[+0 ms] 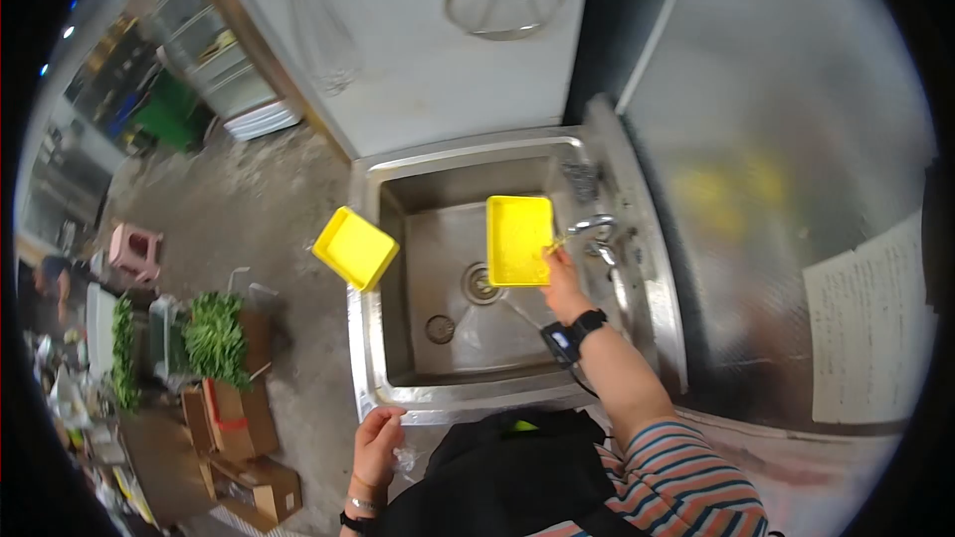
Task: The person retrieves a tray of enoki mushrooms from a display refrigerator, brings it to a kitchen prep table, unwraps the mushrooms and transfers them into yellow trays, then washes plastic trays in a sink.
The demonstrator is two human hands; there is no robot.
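Observation:
My right hand (pixel 564 283) grips the near right edge of a yellow plastic tray (pixel 520 239) over the sink basin. Close beside that tray is the curved metal faucet (pixel 594 224), and a thin stream of water runs down by my wrist. A second yellow tray (pixel 355 249) rests tilted on the left rim of the steel sink (pixel 363 338). My left hand (pixel 378 446) is at the sink's front left corner, fingers curled together; whatever they may hold is hidden. Something clear and shiny shows just beside it.
A round wire strainer (pixel 504 3) hangs on the white panel behind the sink. To the left on the floor are cardboard boxes (pixel 244 418), leafy greens (pixel 216 338) and a pink stool (pixel 135 251). A handwritten paper (pixel 865 323) is on the right wall. Another person is at far left.

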